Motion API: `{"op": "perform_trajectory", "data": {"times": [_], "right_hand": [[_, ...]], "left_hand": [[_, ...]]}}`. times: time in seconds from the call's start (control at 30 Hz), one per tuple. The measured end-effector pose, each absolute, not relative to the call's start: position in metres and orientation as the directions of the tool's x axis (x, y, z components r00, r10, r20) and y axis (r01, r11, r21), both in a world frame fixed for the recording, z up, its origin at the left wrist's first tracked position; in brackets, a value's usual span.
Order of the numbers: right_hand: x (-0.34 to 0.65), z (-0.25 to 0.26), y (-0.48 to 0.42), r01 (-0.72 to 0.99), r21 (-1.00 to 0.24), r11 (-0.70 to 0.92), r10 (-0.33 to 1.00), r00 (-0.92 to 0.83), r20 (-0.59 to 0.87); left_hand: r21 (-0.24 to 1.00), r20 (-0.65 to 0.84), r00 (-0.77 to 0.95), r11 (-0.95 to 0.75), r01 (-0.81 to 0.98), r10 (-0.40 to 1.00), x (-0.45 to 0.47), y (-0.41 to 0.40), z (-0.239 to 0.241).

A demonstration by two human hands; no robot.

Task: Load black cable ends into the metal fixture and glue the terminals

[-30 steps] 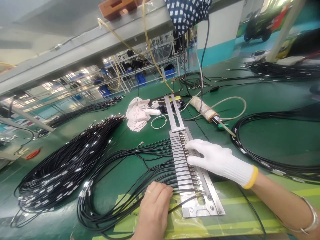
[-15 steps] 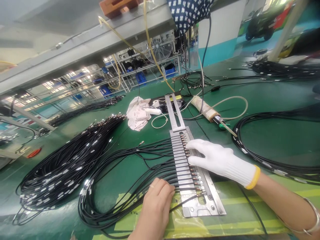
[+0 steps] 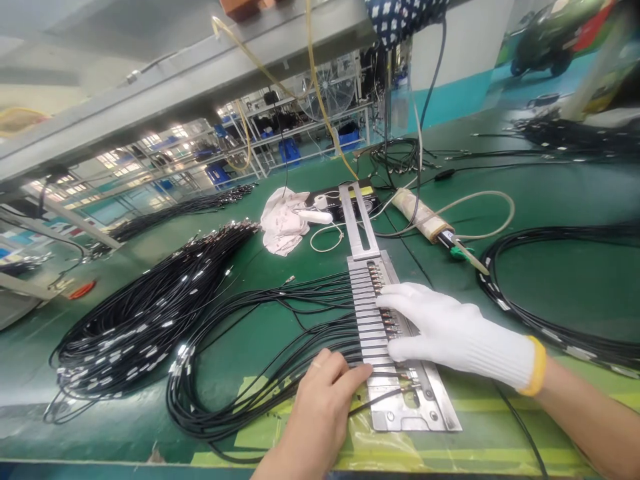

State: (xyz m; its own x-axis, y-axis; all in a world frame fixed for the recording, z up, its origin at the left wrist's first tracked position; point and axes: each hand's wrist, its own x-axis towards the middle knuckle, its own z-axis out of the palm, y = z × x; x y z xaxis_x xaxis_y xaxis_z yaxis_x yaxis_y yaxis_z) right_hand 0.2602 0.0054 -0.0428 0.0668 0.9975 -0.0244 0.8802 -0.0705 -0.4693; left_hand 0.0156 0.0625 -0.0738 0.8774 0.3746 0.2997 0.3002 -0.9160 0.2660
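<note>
A slotted metal fixture (image 3: 400,393) lies on the green bench with several black cables (image 3: 310,313) seated in its grooves, their brass connector ends lined up along it. My right hand (image 3: 450,330), in a white knit glove with a yellow cuff, rests flat on the connector ends, fingers stretched out. My bare left hand (image 3: 325,393) lies on the cables just left of the fixture's near end, fingers extended and pressing them down. Neither hand grips anything.
A large bundle of black cables (image 3: 150,313) lies at the left, another coil (image 3: 550,320) at the right. A white rag (image 3: 285,223), a soldering iron (image 3: 440,230) and a black box sit behind the fixture. Yellow-green tape (image 3: 475,433) marks the bench's near edge.
My left hand has slid a little right toward the fixture, fingers now reaching its edge. My right hand has shifted slightly down the connector row. The view has drifted.
</note>
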Motion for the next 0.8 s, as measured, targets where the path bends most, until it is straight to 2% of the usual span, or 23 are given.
{"op": "perform_trajectory", "data": {"times": [0.13,0.3,0.5,0.67,0.8], "right_hand": [[0.254,-0.046,0.005,0.915,-0.403,0.007,1.0,-0.004,0.008],[0.249,-0.048,0.007,0.943,-0.333,0.014,1.0,-0.017,-0.006],[0.244,-0.063,0.0,0.961,-0.275,0.031,0.996,-0.005,0.093],[0.239,-0.061,-0.002,0.974,-0.216,0.074,0.995,-0.058,0.078],[0.237,-0.055,0.001,0.966,-0.241,0.088,0.994,-0.068,0.09]], "left_hand": [[0.22,0.315,0.889,-0.937,0.272,0.333,0.02,0.064,-0.068],[0.188,0.312,0.9,-0.948,0.255,0.304,0.021,0.062,-0.065],[0.038,0.404,0.878,-0.964,0.264,0.257,0.022,0.058,-0.074],[0.055,0.389,0.897,-0.977,0.205,0.21,0.025,0.052,-0.077],[0.069,0.423,0.884,-0.98,0.186,0.197,0.029,0.052,-0.073]]}}
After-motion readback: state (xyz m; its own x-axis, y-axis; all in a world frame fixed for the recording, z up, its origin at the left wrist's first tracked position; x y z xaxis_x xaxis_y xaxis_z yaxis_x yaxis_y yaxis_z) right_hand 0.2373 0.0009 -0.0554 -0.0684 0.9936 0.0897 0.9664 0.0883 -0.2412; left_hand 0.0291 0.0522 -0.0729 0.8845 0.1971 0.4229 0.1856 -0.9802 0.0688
